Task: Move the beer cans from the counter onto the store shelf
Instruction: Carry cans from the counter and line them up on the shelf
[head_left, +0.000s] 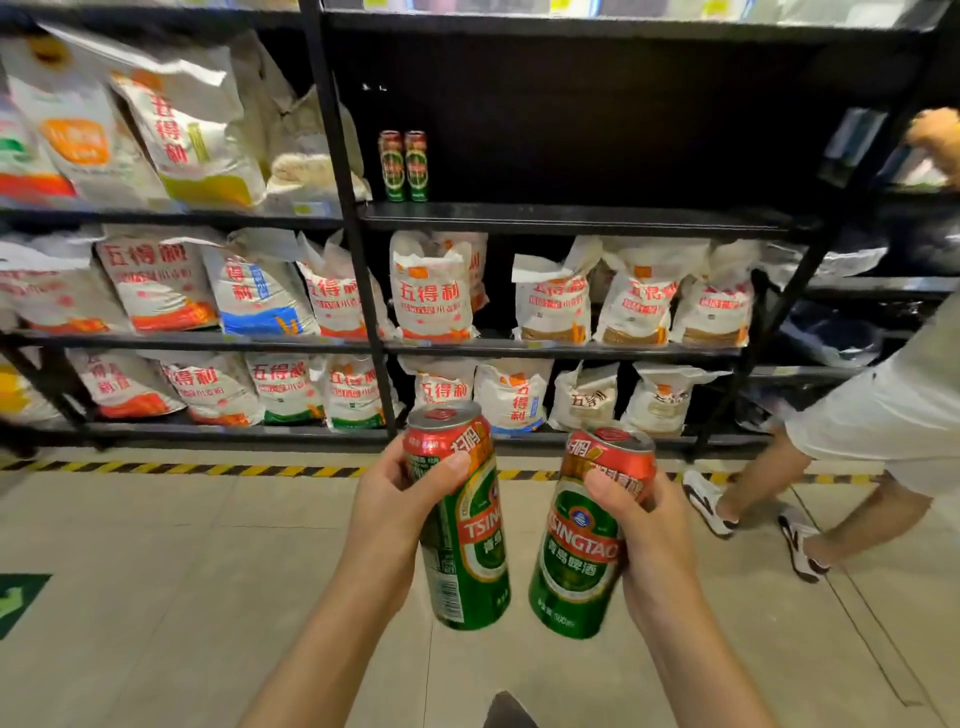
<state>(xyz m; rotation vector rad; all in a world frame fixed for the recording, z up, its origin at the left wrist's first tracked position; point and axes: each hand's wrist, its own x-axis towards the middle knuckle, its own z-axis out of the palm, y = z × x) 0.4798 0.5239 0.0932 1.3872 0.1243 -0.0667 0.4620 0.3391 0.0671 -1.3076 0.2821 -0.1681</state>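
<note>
Two Tsingtao beer cans (404, 165) are already stood on the black store shelf (571, 218). One can (467, 525) is gripped in the left hand (400, 499), another (582, 540) in the right hand (639, 519), apparently awaiting shelving.

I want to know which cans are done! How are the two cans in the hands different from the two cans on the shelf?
The can in the left hand and the can in the right hand are gripped and carried above the floor; the two cans on the shelf stand on the black shelf board, touched by nobody. The held cans tilt, tops leaning apart; the shelf pair stands upright, side by side. All four share one green and red design.
</note>
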